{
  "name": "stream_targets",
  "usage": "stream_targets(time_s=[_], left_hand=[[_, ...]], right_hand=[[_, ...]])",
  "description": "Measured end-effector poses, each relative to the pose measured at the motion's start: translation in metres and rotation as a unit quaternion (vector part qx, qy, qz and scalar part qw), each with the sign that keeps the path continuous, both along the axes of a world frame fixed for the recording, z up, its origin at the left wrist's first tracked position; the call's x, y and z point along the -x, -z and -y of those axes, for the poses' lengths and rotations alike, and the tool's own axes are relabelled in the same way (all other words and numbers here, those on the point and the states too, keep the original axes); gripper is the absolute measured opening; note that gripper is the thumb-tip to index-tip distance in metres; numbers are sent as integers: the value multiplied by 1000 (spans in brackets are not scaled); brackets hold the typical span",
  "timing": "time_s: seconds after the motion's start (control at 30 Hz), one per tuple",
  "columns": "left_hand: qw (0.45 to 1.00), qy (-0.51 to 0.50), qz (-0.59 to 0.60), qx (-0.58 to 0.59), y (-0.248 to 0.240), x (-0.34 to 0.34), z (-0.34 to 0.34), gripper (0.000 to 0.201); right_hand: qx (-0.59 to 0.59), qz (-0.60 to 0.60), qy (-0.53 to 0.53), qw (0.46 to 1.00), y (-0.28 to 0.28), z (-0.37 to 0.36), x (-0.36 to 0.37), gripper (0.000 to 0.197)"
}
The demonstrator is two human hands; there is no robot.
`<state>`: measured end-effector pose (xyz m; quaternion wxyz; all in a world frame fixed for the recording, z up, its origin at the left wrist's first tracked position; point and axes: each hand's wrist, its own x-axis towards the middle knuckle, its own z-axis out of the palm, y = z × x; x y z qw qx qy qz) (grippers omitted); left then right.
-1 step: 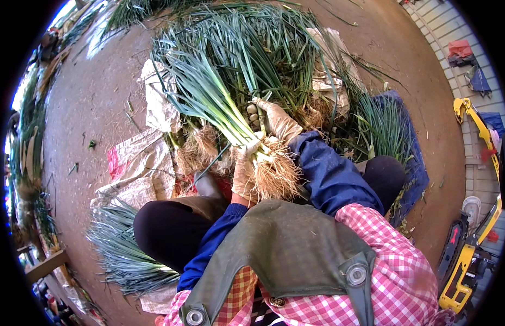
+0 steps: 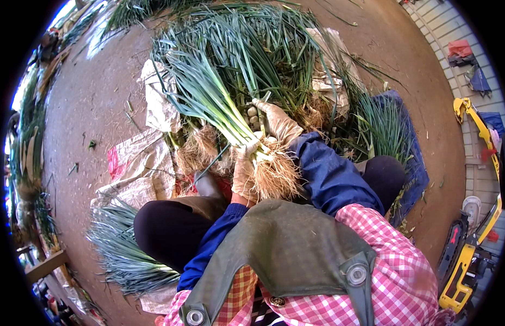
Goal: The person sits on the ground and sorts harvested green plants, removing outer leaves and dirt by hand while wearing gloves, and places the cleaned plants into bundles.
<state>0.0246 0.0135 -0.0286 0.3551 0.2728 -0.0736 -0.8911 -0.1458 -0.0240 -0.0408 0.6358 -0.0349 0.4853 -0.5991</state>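
Observation:
My left hand (image 2: 245, 173), in a soiled tan glove, is closed around the white lower stems of a bunch of green onions (image 2: 229, 120). Their leaves lean away to the upper left, and the shaggy brown roots (image 2: 275, 173) hang toward my lap. Just right of the stems is my right hand (image 2: 281, 123), gloved the same way. Its fingers curl round a green onion stalk (image 2: 262, 124), mostly covered by the glove. Beyond both hands lies a large heap of green onions (image 2: 230, 41), some roots facing me.
A smaller pile of green onions (image 2: 130, 247) rests beside my left knee. Pale sacks (image 2: 143, 155) lie under and around the heap, with a blue sheet (image 2: 412, 179) at the right. Farther right stands a yellow toy-like digger (image 2: 463, 271) on tiles. Leaf scraps dot the brown floor (image 2: 89, 108).

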Motion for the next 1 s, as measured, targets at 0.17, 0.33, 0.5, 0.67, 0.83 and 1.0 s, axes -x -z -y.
stream_targets(time_s=[0.17, 0.33, 0.5, 0.67, 0.83, 1.0], left_hand=[[1000, -3, 6, 11, -3, 1, 2, 36], [999, -4, 15, 48, 1, 1, 4, 36], [999, 5, -28, 27, 0, 2, 1, 34], [999, 13, -2, 53, 47, -2, 13, 27], [999, 23, -27, -38, 21, 2, 4, 22], [996, 18, -59, -63, -5, -7, -2, 25]], right_hand=[[-11, -134, -68, 989, -1, -24, 3, 32], [-27, -370, -85, 925, 0, -41, -3, 45], [-47, -611, -101, 784, -7, -50, -8, 47], [-2, -703, -160, 693, -47, -63, -21, 36], [209, -609, -145, 751, -93, -86, -37, 23], [124, -484, -86, 862, -187, -130, 19, 30]])
